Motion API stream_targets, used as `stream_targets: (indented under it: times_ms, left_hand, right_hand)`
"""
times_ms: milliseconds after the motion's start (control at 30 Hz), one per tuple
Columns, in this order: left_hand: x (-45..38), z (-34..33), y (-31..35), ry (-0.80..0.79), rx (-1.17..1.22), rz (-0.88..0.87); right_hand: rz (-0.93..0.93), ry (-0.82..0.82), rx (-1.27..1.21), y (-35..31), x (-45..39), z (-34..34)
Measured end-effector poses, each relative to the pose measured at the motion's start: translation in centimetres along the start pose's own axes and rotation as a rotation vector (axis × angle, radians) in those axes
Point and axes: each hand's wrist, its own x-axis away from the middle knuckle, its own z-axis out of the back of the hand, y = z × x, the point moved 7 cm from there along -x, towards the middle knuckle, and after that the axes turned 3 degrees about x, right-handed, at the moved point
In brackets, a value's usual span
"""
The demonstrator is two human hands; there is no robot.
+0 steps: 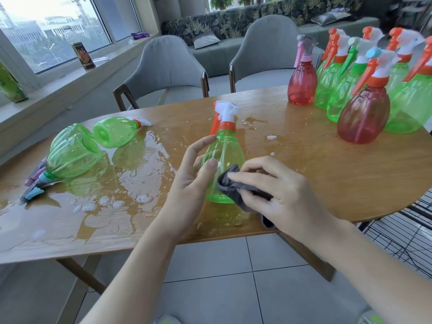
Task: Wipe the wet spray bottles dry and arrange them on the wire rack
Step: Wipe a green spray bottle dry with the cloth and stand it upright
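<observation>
While the left hand (pixel 194 174) curls round the upright green spray bottle (pixel 222 164) near the wet table's (pixel 327 183) front edge, the right hand (pixel 275 190) pinches a grey cloth (pixel 233 188), seemingly against its base.

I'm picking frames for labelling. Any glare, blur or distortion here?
Head view: window glare washes out the wet tabletop at left; wide-angle distortion bends the table edge and leans the standing bottles at right, whose trigger heads look blurred; the held green bottle and grey cloth are sharp.
</observation>
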Motion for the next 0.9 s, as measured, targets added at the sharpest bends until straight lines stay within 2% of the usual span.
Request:
stream_targets:
  times_ms: [167,333,533,767,900]
  left_hand:
    - [0.5,-0.1,0.4,-0.088,-0.104,-0.021]
    - [0.7,0.4,0.9,-0.107,-0.196,-0.074]
    - [1.1,-0.3,0.9,-0.079,-0.166,-0.056]
    - [0.8,-0.6,0.6,-0.070,-0.121,-0.070]
    - [0.5,-0.2,0.2,-0.019,-0.032,-0.034]
  right_hand:
    - [-0.144,0.117,-0.002,1.7,-2.2,1.1]
    - [-0.252,0.134,-0.066,2.9,-2.0,1.1]
    - [-0.174,0.109,-0.025,1.8,-1.2,1.0]
    - [-0.259,0.132,-0.086,2.1,-1.6,1.0]
    - [-0.177,0.069,-0.088,1.0,-0.7,0.0]
